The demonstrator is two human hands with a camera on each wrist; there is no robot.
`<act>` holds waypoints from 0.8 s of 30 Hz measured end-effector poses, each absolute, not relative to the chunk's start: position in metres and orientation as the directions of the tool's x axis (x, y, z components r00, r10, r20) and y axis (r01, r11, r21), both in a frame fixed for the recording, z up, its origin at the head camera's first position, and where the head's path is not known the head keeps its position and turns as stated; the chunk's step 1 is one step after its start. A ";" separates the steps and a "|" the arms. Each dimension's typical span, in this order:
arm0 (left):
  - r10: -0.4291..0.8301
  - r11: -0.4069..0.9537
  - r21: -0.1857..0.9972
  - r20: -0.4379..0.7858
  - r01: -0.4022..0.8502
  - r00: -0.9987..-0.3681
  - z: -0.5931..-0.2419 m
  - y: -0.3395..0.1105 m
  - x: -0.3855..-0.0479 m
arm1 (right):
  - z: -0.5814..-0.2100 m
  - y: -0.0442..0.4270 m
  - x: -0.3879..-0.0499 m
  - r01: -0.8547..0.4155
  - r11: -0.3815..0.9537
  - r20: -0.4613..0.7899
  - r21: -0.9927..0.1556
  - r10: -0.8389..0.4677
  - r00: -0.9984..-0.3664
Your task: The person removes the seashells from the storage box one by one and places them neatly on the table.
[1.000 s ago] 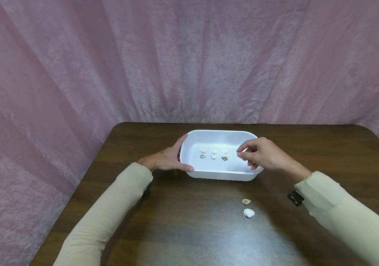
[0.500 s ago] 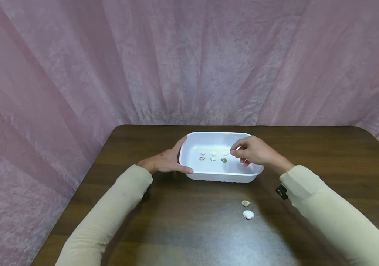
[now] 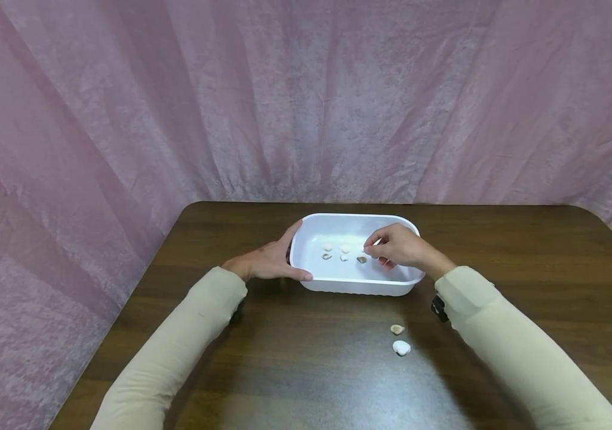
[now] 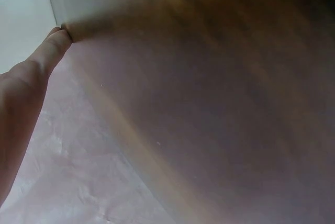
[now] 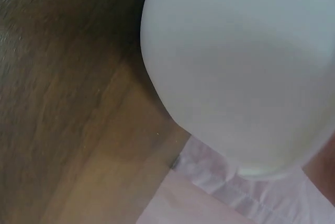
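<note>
A white rectangular tub [image 3: 360, 286] sits on the brown table. My left hand [image 3: 265, 261] grips its left end, with the thumb along the near corner and a finger at the back corner. Inside, at the far side, lie white seashells [image 3: 346, 248]; nearer me are a brownish seashell [image 3: 326, 256], a small white seashell [image 3: 344, 258] and a brown seashell [image 3: 362, 260]. My right hand [image 3: 399, 245] reaches in over the right part, thumb and index finger pinching a white seashell [image 3: 365, 248], mostly hidden by the fingertips. The right wrist view shows the tub wall [image 5: 230, 77], not the fingers.
In front of the tub, a tan seashell [image 3: 397, 329] and a larger white ribbed seashell [image 3: 401, 347] lie on the table [image 3: 295, 346]. A pink curtain [image 3: 306, 101] hangs behind the table's far edge.
My right hand has moved left inside the tub, its fingertips coming onto the rightmost white seashell of the far row. The left hand stays at the tub's left end.
</note>
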State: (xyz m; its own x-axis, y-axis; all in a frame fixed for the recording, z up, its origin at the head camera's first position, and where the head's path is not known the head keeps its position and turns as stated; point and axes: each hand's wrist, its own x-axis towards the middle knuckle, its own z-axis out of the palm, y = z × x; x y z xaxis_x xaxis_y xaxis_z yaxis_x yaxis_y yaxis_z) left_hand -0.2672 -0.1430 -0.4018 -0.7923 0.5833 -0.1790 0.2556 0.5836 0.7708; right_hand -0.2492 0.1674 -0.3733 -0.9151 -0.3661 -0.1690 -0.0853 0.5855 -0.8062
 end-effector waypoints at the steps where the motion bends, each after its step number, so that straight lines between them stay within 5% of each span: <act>1: 0.584 0.582 0.772 -0.178 0.256 -0.792 -0.402 -0.143 -0.267 | -0.374 0.167 -0.250 -0.079 0.586 -0.175 -0.806 -0.364 -0.915; 24: 0.588 0.581 0.772 -0.180 0.257 -0.789 -0.400 -0.142 -0.267 | -0.401 0.157 -0.258 0.003 0.604 -0.252 -0.797 -0.328 -0.910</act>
